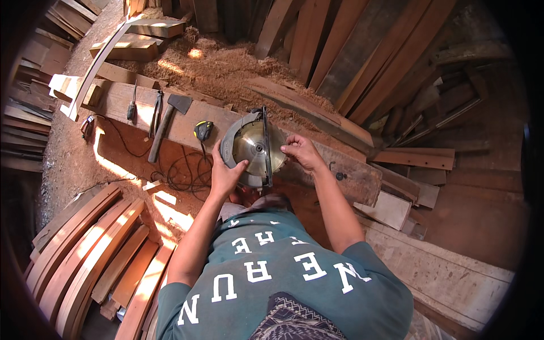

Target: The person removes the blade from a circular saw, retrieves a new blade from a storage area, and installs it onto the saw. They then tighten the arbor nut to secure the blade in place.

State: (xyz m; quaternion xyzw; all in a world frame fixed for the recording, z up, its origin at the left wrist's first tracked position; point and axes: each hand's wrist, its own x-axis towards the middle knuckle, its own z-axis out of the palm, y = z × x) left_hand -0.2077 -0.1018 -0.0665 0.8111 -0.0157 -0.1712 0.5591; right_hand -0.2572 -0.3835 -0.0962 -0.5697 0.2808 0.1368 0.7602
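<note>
A circular saw (pixel 229 143) lies on its side on a thick plank in front of me, with its round toothed blade (pixel 246 146) facing up. The dark edge of its base plate (pixel 266 136) stands up across the blade. My left hand (pixel 225 174) grips the saw's guard side, its thumb over the lower left of the blade. At the blade's right rim, my right hand (pixel 304 154) pinches the edge between thumb and fingers. Beside the saw on the left sits a black and yellow tape measure (pixel 203 131). Small dark metal pieces (pixel 339 175) lie right of my right hand.
Along the plank (pixel 221 120) to the left lie a hatchet (pixel 169 122), pliers (pixel 155 115) and a screwdriver (pixel 132 106). A black cable (pixel 187 170) coils below them. Curved wooden pieces (pixel 90 243) are stacked at lower left. Sawdust (pixel 226 68) and leaning boards (pixel 362 51) lie beyond.
</note>
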